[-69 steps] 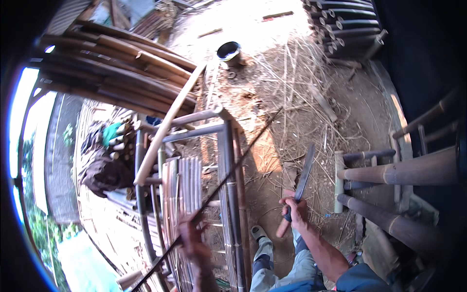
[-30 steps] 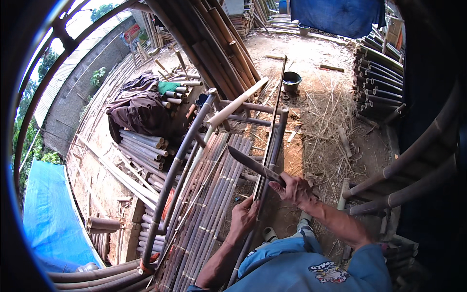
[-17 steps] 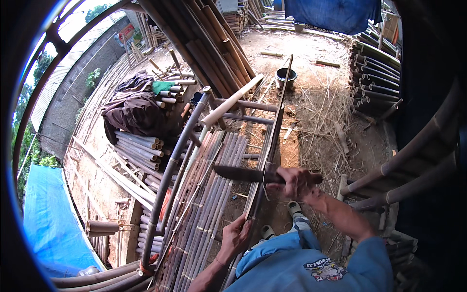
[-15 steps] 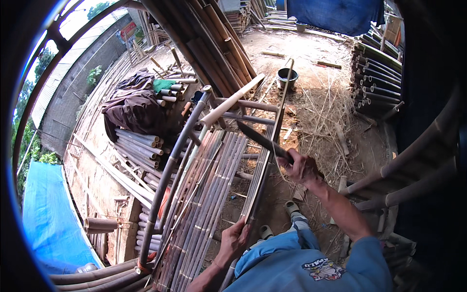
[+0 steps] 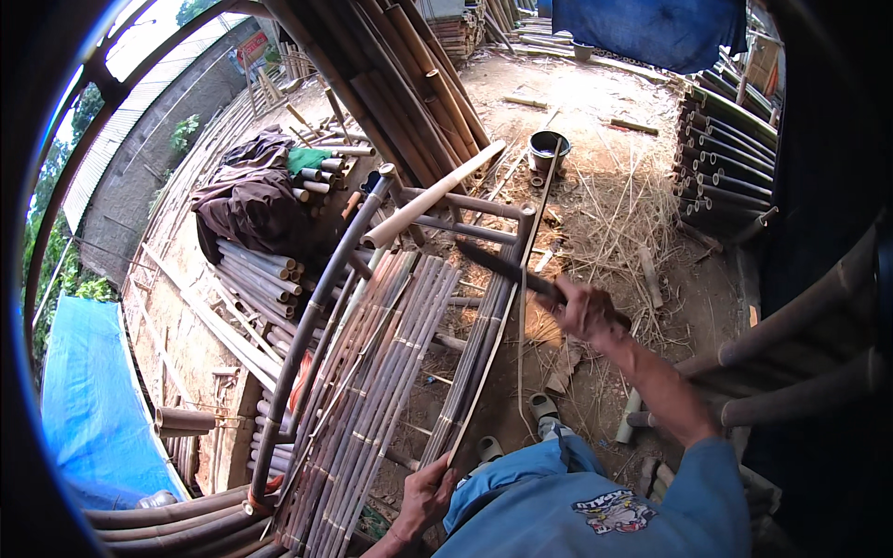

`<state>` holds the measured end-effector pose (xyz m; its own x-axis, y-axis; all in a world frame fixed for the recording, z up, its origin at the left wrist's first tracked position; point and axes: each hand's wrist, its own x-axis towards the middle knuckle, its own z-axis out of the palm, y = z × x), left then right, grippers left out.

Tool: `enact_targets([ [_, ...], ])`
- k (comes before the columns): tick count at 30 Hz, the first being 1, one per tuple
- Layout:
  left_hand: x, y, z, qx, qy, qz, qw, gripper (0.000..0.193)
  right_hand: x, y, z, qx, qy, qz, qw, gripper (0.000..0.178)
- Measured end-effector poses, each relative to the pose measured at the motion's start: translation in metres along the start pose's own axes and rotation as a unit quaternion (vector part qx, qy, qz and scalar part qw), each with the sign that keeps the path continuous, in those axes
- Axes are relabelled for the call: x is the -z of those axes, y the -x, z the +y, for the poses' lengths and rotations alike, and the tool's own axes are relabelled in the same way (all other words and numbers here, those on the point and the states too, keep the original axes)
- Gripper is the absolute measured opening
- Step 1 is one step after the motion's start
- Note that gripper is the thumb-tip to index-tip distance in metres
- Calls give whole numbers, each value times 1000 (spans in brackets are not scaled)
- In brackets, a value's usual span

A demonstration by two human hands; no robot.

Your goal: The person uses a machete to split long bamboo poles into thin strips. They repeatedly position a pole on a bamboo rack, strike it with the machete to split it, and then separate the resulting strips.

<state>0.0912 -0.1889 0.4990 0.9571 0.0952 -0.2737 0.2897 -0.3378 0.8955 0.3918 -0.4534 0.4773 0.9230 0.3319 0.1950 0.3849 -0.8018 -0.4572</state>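
Note:
My right hand (image 5: 586,312) is closed around the handle of a long dark-bladed knife (image 5: 498,263). Its blade lies across a long, thin bamboo strip (image 5: 549,191) that slants away from me. At the near end of that strip, my left hand (image 5: 428,493) has its fingers closed on it. A thin peeled sliver (image 5: 522,372) hangs down below the knife. Left of the strip stands a bamboo frame (image 5: 326,288) bearing a panel of flattened bamboo slats (image 5: 372,391). More narrow bamboo slats (image 5: 473,358) lie along the frame's right side, beside the strip.
A loose bamboo pole (image 5: 437,192) rests across the frame's far end. Beyond it stands a black bucket (image 5: 549,149). Bamboo shavings (image 5: 619,209) litter the ground. Stacked poles (image 5: 726,158) are at right, and a blue tarp (image 5: 98,400) lies at left.
My left hand has drawn toward me with the strip's near end. The knife and right hand have shifted slightly right. A thin sliver now hangs from the strip by the blade.

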Motion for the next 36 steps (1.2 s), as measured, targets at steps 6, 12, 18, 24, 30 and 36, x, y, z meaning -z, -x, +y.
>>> enact_targets([
  [6,-8,27,0,-14,-14,24,1000,25,32,-51,68,35,75,91,992,62],
  [12,10,121,-93,89,92,23,991,27,111,-92,227,-288,-51,138,946,71],
  [18,3,33,-23,99,119,30,987,46,77,-68,82,-143,-125,70,979,73],
  [24,-17,-98,61,105,305,-34,946,45,-1,44,-69,188,-95,11,977,62],
  [30,-28,-87,83,18,277,-27,960,43,23,19,-65,19,-189,-37,981,59],
  [36,-31,-73,79,15,274,-52,960,45,17,15,-39,117,-121,63,984,57],
])
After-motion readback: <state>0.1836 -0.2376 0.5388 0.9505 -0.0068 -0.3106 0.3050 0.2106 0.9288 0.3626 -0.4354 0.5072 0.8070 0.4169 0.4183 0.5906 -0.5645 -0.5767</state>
